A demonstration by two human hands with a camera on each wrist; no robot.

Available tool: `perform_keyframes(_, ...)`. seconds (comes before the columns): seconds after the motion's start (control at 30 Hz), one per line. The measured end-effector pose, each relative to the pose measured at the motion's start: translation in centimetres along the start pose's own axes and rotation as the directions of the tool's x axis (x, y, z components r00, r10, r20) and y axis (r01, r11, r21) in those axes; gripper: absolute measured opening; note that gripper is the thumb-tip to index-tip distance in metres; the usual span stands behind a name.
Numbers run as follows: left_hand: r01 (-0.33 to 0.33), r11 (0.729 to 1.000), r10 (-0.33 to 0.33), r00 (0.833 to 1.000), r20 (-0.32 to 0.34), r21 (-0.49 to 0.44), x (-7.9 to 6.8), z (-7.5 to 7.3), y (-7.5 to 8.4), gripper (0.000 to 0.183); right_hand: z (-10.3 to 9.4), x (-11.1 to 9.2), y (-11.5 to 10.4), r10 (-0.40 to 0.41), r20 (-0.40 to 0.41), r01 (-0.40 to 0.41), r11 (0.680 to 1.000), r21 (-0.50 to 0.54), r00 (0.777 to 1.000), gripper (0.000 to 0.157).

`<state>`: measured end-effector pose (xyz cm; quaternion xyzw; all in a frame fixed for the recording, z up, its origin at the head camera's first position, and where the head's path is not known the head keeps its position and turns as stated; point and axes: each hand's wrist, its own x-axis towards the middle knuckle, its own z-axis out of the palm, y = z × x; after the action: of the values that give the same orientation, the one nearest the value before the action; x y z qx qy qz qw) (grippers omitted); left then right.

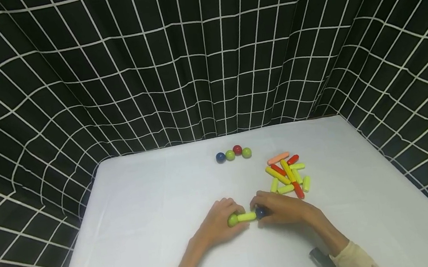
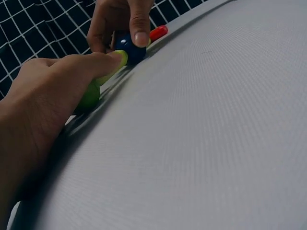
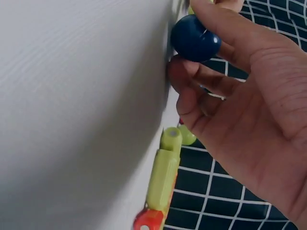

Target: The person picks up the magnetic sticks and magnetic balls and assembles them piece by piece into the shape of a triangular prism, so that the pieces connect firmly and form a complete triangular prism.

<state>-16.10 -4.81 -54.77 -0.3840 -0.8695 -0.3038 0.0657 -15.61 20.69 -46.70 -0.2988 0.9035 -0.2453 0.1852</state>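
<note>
In the head view my left hand [image 1: 220, 221] pinches a short yellow-green rod [image 1: 247, 216] near the front middle of the table. A green ball [image 1: 232, 220] sits on the rod's left end, under that hand's palm. My right hand [image 1: 283, 208] holds a dark blue ball [image 1: 260, 212] at the rod's right end, thumb and fingers around it. Seen from the right wrist, the blue ball [image 3: 194, 39] is shiny and lies between thumb and fingertips. The left wrist view shows the left thumb pressed along the rod [image 2: 123, 58], its tip close to the blue ball.
Loose rods in yellow [image 1: 277, 174], red [image 1: 298, 190], yellow-green [image 1: 306, 183] and orange [image 1: 278, 158] lie heaped beyond the right hand. Farther back, a blue ball [image 1: 220, 157], a red ball [image 1: 237, 150] and two green ones stand together. Black gridded cloth [image 1: 206, 64] surrounds the white table [image 1: 145, 194].
</note>
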Motion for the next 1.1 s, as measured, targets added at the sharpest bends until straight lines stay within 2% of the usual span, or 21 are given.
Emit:
perform_keyframes(0.1,0.007,1.000,-0.007,1.000,0.002,-0.016,-0.1,-0.2,0.2,0.020,-0.4,-0.2,0.1,0.036,-0.011,-0.036,0.999,0.028,0.999,0.045)
perform_keyframes(0.17,0.012,1.000,-0.012,1.000,-0.004,-0.016,-0.2,-0.3,0.3,0.017,-0.8,-0.2,0.3,0.077,-0.089,-0.079,0.997,-0.016,0.993,0.044)
perform_keyframes(0.23,0.017,1.000,-0.017,1.000,-0.007,-0.017,-0.2,-0.3,0.3,0.016,-0.9,0.0,0.7,0.108,-0.212,-0.133,0.985,-0.106,0.971,0.042)
perform_keyframes(0.3,0.022,1.000,-0.022,1.000,-0.012,-0.018,-0.2,-0.3,0.3,0.016,-0.9,0.2,1.0,0.114,-0.329,-0.200,0.950,-0.242,0.937,0.034)
perform_keyframes(0.37,0.028,0.999,-0.028,1.000,-0.011,-0.022,-0.2,-0.3,0.3,0.016,-0.8,0.5,1.4,0.100,-0.395,-0.250,0.904,-0.348,0.913,0.027)
perform_keyframes(0.43,0.033,0.999,-0.034,0.999,-0.004,-0.025,-0.2,-0.2,0.3,0.016,-0.6,0.7,1.7,0.095,-0.407,-0.264,0.885,-0.383,0.908,0.023)
perform_keyframes(0.47,0.035,0.999,-0.035,0.999,-0.002,-0.025,-0.1,-0.2,0.2,0.016,-0.6,0.7,1.7,0.090,-0.405,-0.259,0.886,-0.384,0.910,0.020)
perform_keyframes(0.57,0.029,0.999,-0.029,1.000,0.002,-0.014,-0.1,-0.1,0.2,0.016,-0.6,0.9,1.8,0.100,-0.384,-0.229,0.924,-0.308,0.918,0.014)
perform_keyframes(0.63,0.019,1.000,-0.019,1.000,-0.003,-0.009,-0.1,-0.1,0.1,0.016,-0.6,1.0,1.8,0.104,-0.400,-0.223,0.938,-0.264,0.911,0.014)
perform_keyframes(0.7,0.003,1.000,-0.003,1.000,-0.011,-0.003,0.0,-0.1,0.1,0.016,-0.7,1.1,1.7,0.107,-0.435,-0.245,0.930,-0.275,0.894,0.016)
perform_keyframes(0.77,-0.004,1.000,0.004,1.000,-0.016,-0.007,0.0,-0.1,0.1,0.016,-0.7,1.3,1.7,0.116,-0.471,-0.288,0.905,-0.312,0.874,0.018)
perform_keyframes(0.83,-0.012,1.000,0.011,1.000,-0.019,-0.006,0.0,-0.1,0.0,0.016,-0.6,1.5,1.6,0.122,-0.485,-0.323,0.877,-0.356,0.866,0.017)
perform_keyframes(0.87,-0.013,1.000,0.013,1.000,-0.017,-0.004,0.0,-0.1,0.0,0.016,-0.5,1.6,1.5,0.132,-0.472,-0.331,0.869,-0.368,0.871,0.015)
perform_keyframes(0.93,-0.012,1.000,0.012,1.000,-0.013,-0.001,0.1,-0.2,0.0,0.016,-0.4,1.8,1.4,0.167,-0.435,-0.333,0.880,-0.340,0.885,0.013)
perform_keyframes(1.03,-0.018,1.000,0.018,1.000,-0.009,0.007,0.1,-0.2,-0.1,0.017,-0.3,1.8,1.1,0.227,-0.369,-0.324,0.919,-0.226,0.901,0.015)
perform_keyframes(1.1,-0.020,1.000,0.020,1.000,-0.011,0.008,0.0,-0.3,0.0,0.016,-0.1,1.9,0.9,0.274,-0.336,-0.331,0.935,-0.128,0.901,0.017)
